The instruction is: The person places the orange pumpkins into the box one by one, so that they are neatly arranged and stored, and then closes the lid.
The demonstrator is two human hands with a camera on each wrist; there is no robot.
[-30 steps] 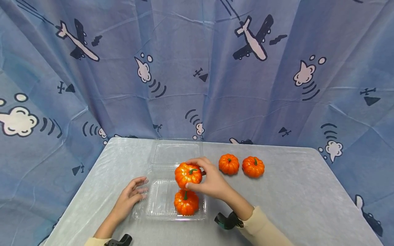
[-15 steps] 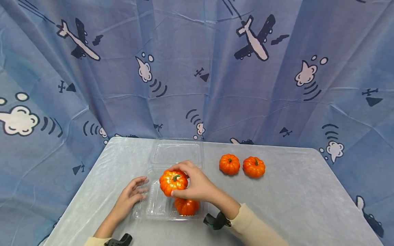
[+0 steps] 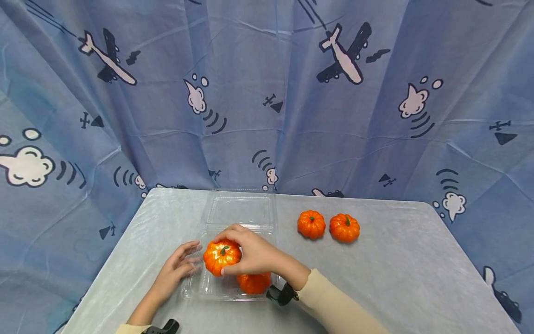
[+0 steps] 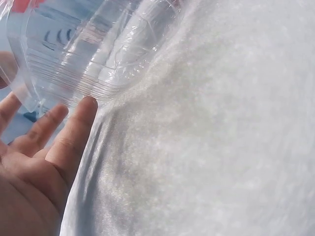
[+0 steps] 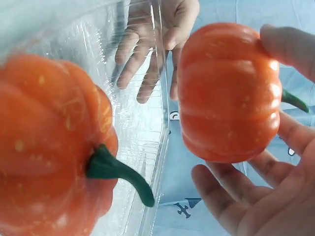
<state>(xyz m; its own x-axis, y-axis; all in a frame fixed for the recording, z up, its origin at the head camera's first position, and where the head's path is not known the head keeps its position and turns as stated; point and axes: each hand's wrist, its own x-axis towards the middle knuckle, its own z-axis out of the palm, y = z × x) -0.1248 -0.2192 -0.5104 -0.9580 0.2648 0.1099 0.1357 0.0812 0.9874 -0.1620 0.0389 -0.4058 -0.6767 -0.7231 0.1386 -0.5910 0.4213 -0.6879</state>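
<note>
Blue airplane-print cloth (image 3: 267,93) hangs behind and around a pale grey desk (image 3: 396,278); I'm working from near to far.

Nearest me, the left hand (image 3: 177,269) lies flat on the desk with its fingers (image 4: 74,132) straight and a little spread, tips touching the left wall of the clear clamshell tray (image 3: 208,287). It steadies the tray and grips nothing.

Just right of those fingers, the right hand (image 3: 254,255) holds a small orange pumpkin (image 3: 222,256) from above and from its right side, fingers (image 5: 290,44) and thumb curled round it. From the wrist view the pumpkin (image 5: 226,93) looks lifted, not yet resting in the tray's left half.

Under the right hand's palm, a second pumpkin (image 3: 253,283) already sits in the tray's right half, stem (image 5: 118,172) pointing sideways.

Risks as I judge them:
- The held pumpkin could knock the seated one, since they are close, and roll it out of place.
- The tray is thin and light; a push sideways on landing could slide or tip it if the left fingers only touch it lightly.
- The glossy skin could slip from a loose grip.
- The tray wall could catch the pumpkin's base and leave it tilted.

Beyond the fingers, the open lid (image 3: 239,208) lies flat, hinged to the tray's far edge. Farther right, well apart from both hands, two more pumpkins (image 3: 311,224) (image 3: 344,228) sit just beside each other.
</note>
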